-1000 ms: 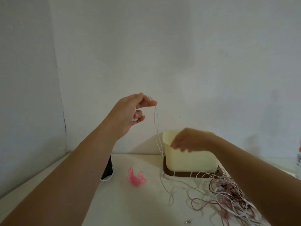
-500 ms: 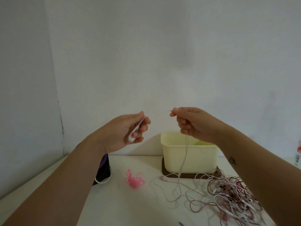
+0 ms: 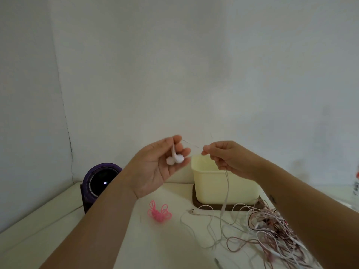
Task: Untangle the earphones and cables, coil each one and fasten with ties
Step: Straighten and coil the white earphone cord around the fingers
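My left hand [image 3: 157, 167] is raised above the table and grips a pair of pale earbuds [image 3: 174, 159] between thumb and fingers. Their thin white cable [image 3: 226, 191] runs right to my right hand [image 3: 227, 158], which pinches it, then hangs down to the table. A tangle of white and dark red earphone cables [image 3: 272, 233] lies at the right. One loose white earbud [image 3: 193, 211] rests on the table in front of the box. A bunch of pink ties [image 3: 159, 211] lies left of it.
A cream plastic box [image 3: 213, 189] stands on a dark brown tray [image 3: 196, 200] against the back wall. A purple round device with a dark display [image 3: 101, 181] stands at the left by the wall corner. A bottle [image 3: 356, 183] shows at the right edge.
My left hand came down and turned palm-up with the earbuds. My right hand rose from the box, pinched the cable and drew close to the left hand.
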Tool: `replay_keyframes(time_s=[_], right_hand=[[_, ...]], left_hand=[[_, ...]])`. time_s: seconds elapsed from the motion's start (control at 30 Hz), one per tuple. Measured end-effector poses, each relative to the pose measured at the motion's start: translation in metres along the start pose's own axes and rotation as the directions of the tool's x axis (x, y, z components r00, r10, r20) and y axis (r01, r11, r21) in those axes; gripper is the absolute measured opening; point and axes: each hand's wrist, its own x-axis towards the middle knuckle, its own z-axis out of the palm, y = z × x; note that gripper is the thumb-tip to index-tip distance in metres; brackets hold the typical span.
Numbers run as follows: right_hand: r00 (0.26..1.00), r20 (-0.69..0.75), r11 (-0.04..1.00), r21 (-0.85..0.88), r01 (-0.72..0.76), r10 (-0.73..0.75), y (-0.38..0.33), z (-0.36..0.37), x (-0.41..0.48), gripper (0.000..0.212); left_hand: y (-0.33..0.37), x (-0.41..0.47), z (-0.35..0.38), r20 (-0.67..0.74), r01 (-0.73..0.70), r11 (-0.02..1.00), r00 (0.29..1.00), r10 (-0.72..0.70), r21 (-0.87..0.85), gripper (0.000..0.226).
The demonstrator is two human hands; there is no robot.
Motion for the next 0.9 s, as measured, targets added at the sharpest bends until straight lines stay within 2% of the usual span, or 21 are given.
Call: replay_keyframes(time_s=[0.13,0.23,0.4,0.5,0.67,0.77,0.9], right_hand=[[0.994,0.094,0.997,0.035,-0.067,0.064,0.029,0.019,-0.001,0.023],[0.985,0.161,0.992,-0.122,-0.044,0.064,0.035,0.03,-0.006,0.025],[0.975,0.218,0.879,-0.473,0.059,0.052,0.014,0.035,-0.015,0.023],[0.973,0.232,0.815,-0.564,0.132,0.003,0.001,0.035,-0.013,0.021],[0.971,0.228,0.796,-0.576,0.188,-0.065,-0.006,0.031,-0.007,0.023],[0.977,0.182,0.834,-0.516,0.194,-0.114,-0.004,0.028,0.001,0.025],[0.984,0.102,0.916,-0.36,0.175,-0.148,-0.001,0.021,0.012,0.024]], left_hand=[[-0.001,0.02,-0.003,-0.152,-0.138,0.983,0.981,0.119,-0.122,0.024],[-0.009,0.035,-0.013,-0.256,-0.184,0.976,0.955,0.15,-0.117,0.023],[-0.036,0.051,-0.041,-0.39,-0.096,0.991,0.919,0.054,-0.088,0.025],[-0.055,0.055,-0.052,-0.391,-0.008,1.0,0.92,0.0,-0.021,0.027],[-0.076,0.063,-0.059,-0.357,0.055,0.983,0.934,0.012,0.177,0.025],[-0.083,0.07,-0.064,-0.304,0.051,0.955,0.952,0.042,0.292,0.026],[-0.085,0.078,-0.059,-0.269,0.02,0.941,0.96,0.076,0.336,0.025]])
